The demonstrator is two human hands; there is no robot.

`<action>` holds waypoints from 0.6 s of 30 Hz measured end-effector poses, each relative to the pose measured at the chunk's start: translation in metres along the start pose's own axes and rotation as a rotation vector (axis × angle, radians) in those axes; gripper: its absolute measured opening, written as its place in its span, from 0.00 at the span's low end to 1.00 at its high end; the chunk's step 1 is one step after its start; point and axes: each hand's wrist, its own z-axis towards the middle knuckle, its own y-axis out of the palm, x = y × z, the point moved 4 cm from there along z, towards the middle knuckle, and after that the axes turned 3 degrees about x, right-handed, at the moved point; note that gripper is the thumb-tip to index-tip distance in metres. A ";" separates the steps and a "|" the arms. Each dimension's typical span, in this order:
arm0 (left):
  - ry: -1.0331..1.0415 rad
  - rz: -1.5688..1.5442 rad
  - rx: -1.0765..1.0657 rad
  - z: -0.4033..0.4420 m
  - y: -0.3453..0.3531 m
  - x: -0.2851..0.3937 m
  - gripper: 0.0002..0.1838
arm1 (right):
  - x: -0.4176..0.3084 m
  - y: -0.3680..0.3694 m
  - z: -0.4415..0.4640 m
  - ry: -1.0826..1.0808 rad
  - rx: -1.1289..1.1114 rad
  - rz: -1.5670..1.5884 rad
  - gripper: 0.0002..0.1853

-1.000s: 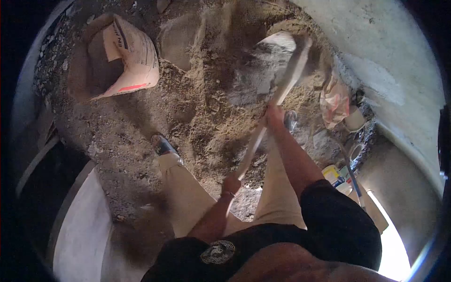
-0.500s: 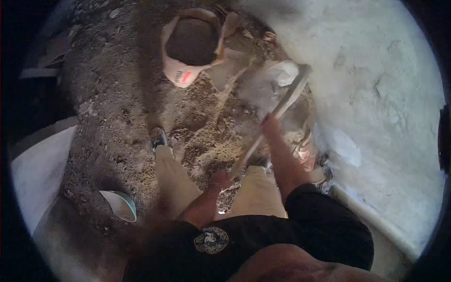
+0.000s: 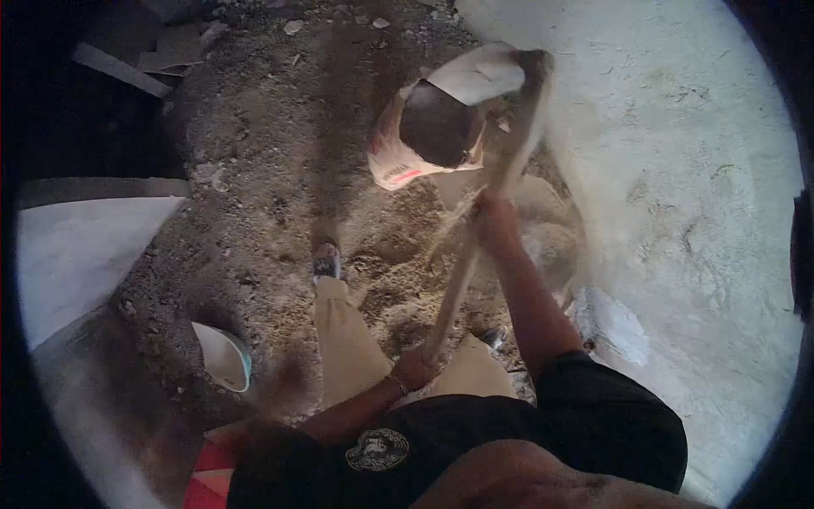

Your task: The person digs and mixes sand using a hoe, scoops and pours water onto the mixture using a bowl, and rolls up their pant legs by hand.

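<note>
Fingers of left hand (image 3: 414, 371) and right hand (image 3: 496, 222) wrapped round hoe handle (image 3: 456, 288), left at lower end, right farther up. Pale blade (image 3: 482, 75) overlapping far rim of paper sack (image 3: 398, 161), contact unclear. Sack on dirt floor (image 3: 271, 195), near pale wall (image 3: 670, 187).

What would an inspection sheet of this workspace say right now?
Surface: uneven dirt ground, loose stones.
Job's things: long-handled tool; its pale blade overlaps, in view, the far rim of the open sack; contact unclear.
Clutter: white-and-teal container, lower left; boards, upper left.
Hands: left hand and right hand both closed around the tool, right nearer the blade.
Cables: nothing seen.
Surroundings: rough pale wall, right.
</note>
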 end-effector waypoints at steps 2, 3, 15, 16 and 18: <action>-0.086 0.103 -0.079 0.017 -0.022 -0.010 0.25 | -0.017 0.033 0.011 0.006 -0.057 0.125 0.12; -0.014 0.166 -0.125 0.025 -0.029 -0.014 0.24 | -0.024 0.047 0.018 0.023 -0.104 0.237 0.12; -0.186 -0.243 -0.072 0.106 -0.135 -0.101 0.22 | 0.000 0.131 0.138 0.007 0.059 0.087 0.14; -0.245 -0.238 -0.071 0.097 -0.147 -0.090 0.23 | 0.006 0.136 0.143 -0.005 0.031 -0.028 0.13; -0.305 -0.243 -0.080 0.082 -0.142 -0.096 0.23 | 0.026 0.143 0.157 -0.088 0.042 -0.048 0.15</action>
